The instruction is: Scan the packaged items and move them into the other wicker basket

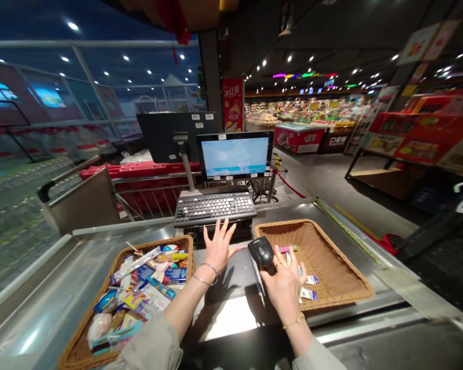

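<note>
My left hand (218,249) is spread open over the metal counter, its fingertips just short of the keyboard (216,207). Nothing is in it. Beside the black barcode scanner (261,251), my right hand (285,288) has its fingers spread, with the thumb close to the scanner's lower end. Whether the thumb touches the scanner I cannot tell. Behind those fingers, a few small packets (308,294) and a pink tube-shaped item (284,250) lie in the right wicker basket (332,257). The left wicker basket (190,252) is heaped with mixed wrapped goods (146,282).
A lit monitor (235,155) stands behind the keyboard, and a second dark screen (165,136) faces away. Shopping carts (150,192) are beyond the counter. Boxed goods (424,128) stack at the right; a red freezer chest (298,139) stands farther back.
</note>
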Demonstrator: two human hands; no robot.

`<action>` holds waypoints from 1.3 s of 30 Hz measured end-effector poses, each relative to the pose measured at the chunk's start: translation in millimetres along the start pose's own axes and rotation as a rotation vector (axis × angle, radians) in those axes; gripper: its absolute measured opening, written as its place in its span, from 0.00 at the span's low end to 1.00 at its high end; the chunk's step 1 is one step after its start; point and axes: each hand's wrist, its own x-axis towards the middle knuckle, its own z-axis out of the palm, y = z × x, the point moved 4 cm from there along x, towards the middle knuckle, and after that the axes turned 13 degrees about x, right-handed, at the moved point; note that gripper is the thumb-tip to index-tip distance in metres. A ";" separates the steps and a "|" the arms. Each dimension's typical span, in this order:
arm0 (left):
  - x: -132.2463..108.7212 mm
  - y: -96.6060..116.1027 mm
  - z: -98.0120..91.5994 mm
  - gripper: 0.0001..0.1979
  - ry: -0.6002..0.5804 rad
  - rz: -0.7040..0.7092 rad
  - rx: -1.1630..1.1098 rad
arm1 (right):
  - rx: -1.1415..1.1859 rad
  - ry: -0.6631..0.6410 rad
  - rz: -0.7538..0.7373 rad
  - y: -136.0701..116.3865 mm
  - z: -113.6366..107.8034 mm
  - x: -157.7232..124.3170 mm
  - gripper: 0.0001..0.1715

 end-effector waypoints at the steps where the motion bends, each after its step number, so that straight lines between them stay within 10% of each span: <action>1: -3.5 -5.1 0.0 0.32 -0.005 -0.011 0.006 | 0.006 -0.005 -0.016 -4.2 3.0 -0.1 0.17; 39: -121.5 -153.9 -5.8 0.25 -0.177 -0.324 0.206 | 0.176 -0.255 -0.160 -89.9 71.7 -15.9 0.13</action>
